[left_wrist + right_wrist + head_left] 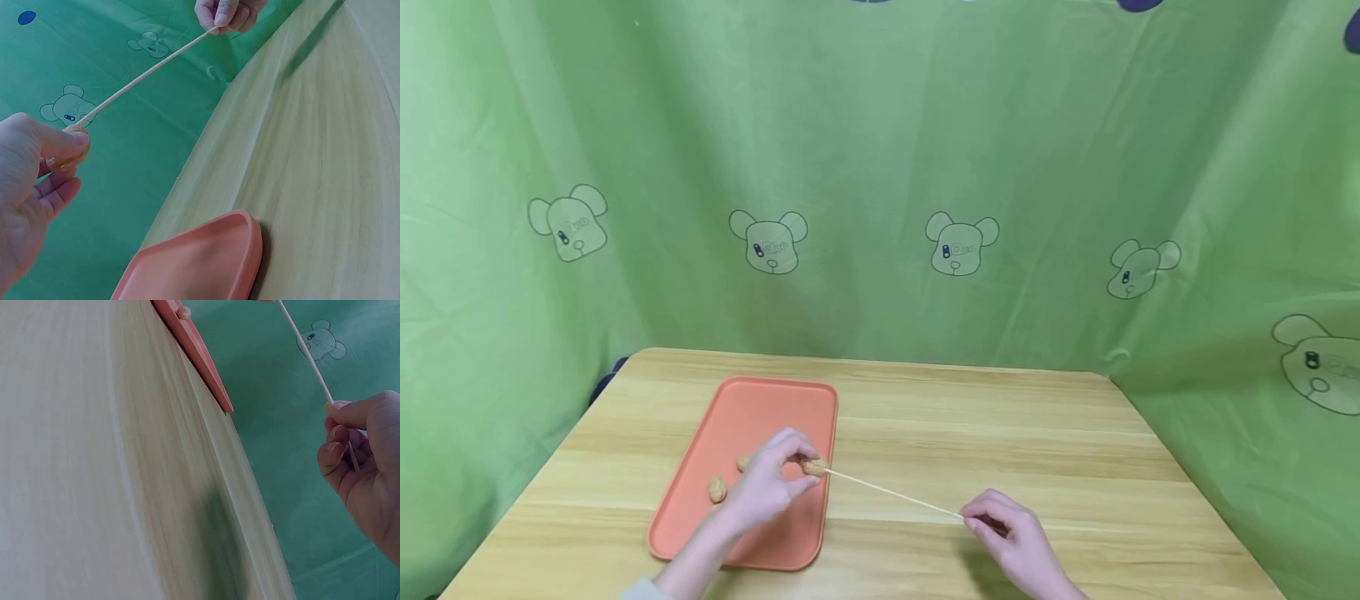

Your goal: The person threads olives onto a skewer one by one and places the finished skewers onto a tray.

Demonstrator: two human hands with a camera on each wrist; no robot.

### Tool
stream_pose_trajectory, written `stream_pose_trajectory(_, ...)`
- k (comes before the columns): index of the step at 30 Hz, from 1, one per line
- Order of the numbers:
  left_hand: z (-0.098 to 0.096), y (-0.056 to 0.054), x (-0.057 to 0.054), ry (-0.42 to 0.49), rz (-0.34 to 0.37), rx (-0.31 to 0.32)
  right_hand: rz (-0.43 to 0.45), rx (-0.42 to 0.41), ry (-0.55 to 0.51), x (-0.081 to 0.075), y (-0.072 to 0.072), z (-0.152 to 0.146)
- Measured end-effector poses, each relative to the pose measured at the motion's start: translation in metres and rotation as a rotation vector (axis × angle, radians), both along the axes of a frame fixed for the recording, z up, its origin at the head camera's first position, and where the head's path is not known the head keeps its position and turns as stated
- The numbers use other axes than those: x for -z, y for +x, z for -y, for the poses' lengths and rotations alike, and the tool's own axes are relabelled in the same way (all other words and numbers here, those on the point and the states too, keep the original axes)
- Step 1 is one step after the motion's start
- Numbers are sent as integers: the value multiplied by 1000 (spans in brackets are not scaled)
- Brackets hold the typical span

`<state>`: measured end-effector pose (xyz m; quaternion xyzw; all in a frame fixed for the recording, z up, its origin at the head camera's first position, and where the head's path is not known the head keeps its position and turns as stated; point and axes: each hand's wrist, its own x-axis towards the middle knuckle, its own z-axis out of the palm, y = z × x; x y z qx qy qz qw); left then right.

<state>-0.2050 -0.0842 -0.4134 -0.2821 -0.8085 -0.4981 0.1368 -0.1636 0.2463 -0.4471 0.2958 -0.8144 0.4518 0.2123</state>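
My left hand (769, 485) pinches a small, lumpy golden-brown food piece (814, 467) between thumb and fingers, above the right side of a salmon-pink tray (735, 533). What kind of food it is, I cannot tell. A thin wooden skewer (895, 494) runs from this piece to my right hand (1011, 537), which grips its other end over the table. In the left wrist view the skewer's tip meets the piece (70, 156) beside the thumb; how deep it goes is hidden. Two similar pieces lie on the tray, one (717, 490) in plain sight, another (743, 462) partly behind my left hand.
The tray lies on the left half of a light wood-grain table (985, 425). Around the table's far and side edges hangs a green curtain (865, 150) printed with bear heads. Both hands are raised above the tabletop.
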Motion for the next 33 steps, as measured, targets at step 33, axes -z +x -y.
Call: stream_pose_trajectory(33,-2,-10,9,484,380,268,254,-22,-264,1,7,-14)
